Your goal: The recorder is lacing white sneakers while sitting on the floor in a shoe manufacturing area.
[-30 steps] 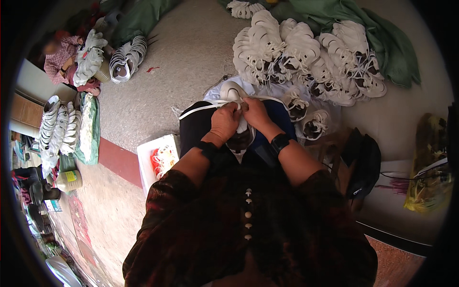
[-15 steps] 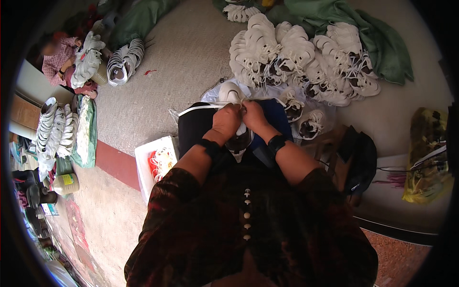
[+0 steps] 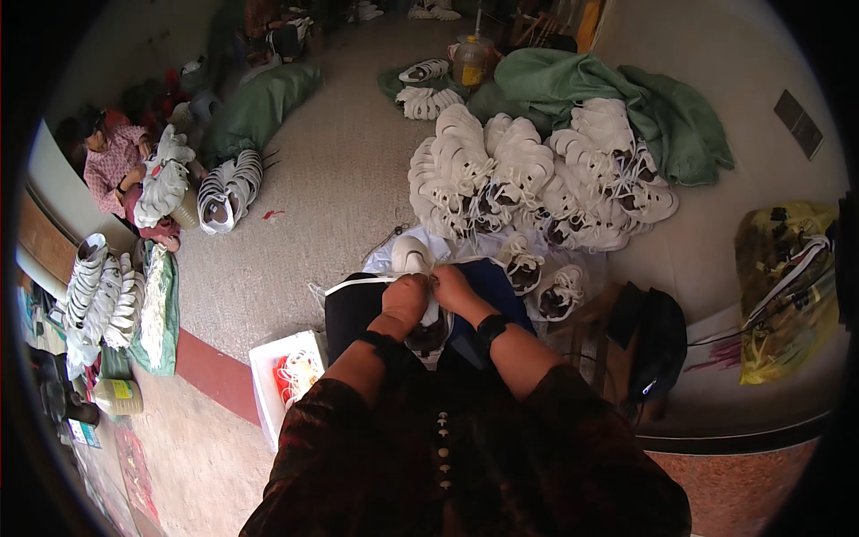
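A white lace-up sneaker point(image 3: 412, 255) lies across my lap on dark and blue cloth point(image 3: 490, 288), its toe pointing away from me. My left hand point(image 3: 407, 299) is closed in a pinch over the shoe's lacing. Beside it, almost touching, my right hand point(image 3: 453, 292) is closed the same way. Both appear to grip the white shoelace, though the fingers hide most of it. Below the hands the shoe's dark opening point(image 3: 429, 335) shows between my wrists. Thin white strands run out to either side of the hands.
Stacks of white sneakers point(image 3: 519, 166) lie ahead, with two single shoes point(image 3: 561, 294) nearer me. A white box point(image 3: 264, 380) of laces stands left. Green sacks point(image 3: 591, 79) lie behind. A black bag point(image 3: 662, 345) is at right. Another person point(image 3: 116, 166) sits far left with shoes.
The view has tilted upward, so more of the far floor shows and everything sits lower. My hands stay together over the sneaker, with little visible change in their grip.
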Available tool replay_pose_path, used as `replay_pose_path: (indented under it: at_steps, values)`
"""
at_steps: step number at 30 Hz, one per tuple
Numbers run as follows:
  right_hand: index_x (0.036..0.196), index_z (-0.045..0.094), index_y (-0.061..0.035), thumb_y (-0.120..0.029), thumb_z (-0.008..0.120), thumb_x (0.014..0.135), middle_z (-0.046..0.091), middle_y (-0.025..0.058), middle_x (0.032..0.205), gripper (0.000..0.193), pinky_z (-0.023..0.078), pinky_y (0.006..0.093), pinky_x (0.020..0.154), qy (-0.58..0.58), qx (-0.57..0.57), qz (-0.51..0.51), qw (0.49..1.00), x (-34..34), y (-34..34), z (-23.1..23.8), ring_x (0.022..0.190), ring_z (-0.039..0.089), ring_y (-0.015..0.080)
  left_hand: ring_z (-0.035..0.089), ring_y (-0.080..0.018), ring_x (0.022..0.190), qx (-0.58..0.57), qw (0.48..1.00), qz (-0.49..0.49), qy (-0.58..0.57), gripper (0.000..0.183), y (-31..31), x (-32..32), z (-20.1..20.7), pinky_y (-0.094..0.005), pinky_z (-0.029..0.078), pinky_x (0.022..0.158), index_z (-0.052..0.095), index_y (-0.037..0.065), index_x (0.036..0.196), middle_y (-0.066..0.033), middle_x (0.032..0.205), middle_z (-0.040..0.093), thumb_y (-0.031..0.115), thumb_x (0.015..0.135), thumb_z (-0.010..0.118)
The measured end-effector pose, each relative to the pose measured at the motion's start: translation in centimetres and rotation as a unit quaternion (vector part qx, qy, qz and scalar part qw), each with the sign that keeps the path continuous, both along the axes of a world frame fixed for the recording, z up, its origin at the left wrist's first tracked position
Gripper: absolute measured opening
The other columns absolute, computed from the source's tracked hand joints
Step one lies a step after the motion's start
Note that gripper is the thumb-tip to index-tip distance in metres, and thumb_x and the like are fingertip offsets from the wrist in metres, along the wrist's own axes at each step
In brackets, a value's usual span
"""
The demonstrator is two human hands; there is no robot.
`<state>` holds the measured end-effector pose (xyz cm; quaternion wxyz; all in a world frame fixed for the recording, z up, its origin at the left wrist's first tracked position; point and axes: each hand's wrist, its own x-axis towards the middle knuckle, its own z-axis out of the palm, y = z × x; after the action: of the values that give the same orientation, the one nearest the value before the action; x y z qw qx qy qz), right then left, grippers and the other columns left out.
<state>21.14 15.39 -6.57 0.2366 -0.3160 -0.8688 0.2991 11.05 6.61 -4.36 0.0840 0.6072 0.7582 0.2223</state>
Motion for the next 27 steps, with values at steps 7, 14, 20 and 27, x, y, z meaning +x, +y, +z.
replay_pose_path:
  at_steps: [7, 14, 20, 27]
  values:
    - [0.070, 0.058, 0.0040, -0.005, 0.051, 0.070, 0.056, 0.0255, 0.072, 0.012, 0.043, 0.0458, 0.064, 0.060, -0.045, -0.011, 0.997, 0.0, -0.3, -0.7, 0.075, 0.055, 0.0425, 0.063, -0.0276, 0.068, 0.032, 0.993, 0.025, 0.107, 0.017, 1.6, 1.2, -0.6, -0.0362, 0.052, 0.060, 0.060, 0.004, 0.076, -0.0159, 0.074, 0.062, 0.016, 0.078, 0.048]
    - [0.064, 0.055, 0.0007, 0.000, 0.054, 0.065, 0.055, 0.0218, 0.066, 0.001, 0.043, 0.0433, 0.060, 0.104, -0.038, -0.067, 0.992, 0.6, -0.7, -0.9, 0.067, 0.056, 0.0387, 0.064, -0.0294, 0.075, -0.117, 0.986, -0.029, 0.115, 0.016, -0.3, 1.0, 4.5, -0.0383, 0.052, 0.065, 0.063, 0.004, 0.079, -0.0162, 0.082, 0.064, 0.015, 0.076, 0.052]
    - [0.075, 0.049, -0.0048, -0.003, 0.057, 0.067, 0.050, 0.0161, 0.073, 0.011, 0.042, 0.0446, 0.061, 0.117, 0.112, 0.018, 0.987, -0.7, -2.4, 1.6, 0.072, 0.052, 0.0368, 0.059, -0.0149, 0.061, -0.067, 0.926, -0.031, -0.369, 0.010, -5.8, -4.0, 1.2, -0.0289, 0.048, 0.057, 0.064, 0.000, 0.075, -0.0076, 0.069, 0.062, 0.009, 0.071, 0.066]
    - [0.070, 0.058, -0.0052, -0.006, 0.061, 0.068, 0.054, 0.0133, 0.071, 0.004, 0.045, 0.0386, 0.061, -0.016, 0.113, 0.065, 0.991, -2.4, -1.8, 1.6, 0.068, 0.055, 0.0342, 0.051, -0.0055, 0.058, 0.081, 0.701, 0.189, -0.683, 0.004, -4.4, -5.9, 1.5, -0.0175, 0.043, 0.051, 0.061, 0.003, 0.081, -0.0001, 0.071, 0.058, 0.004, 0.080, 0.057]
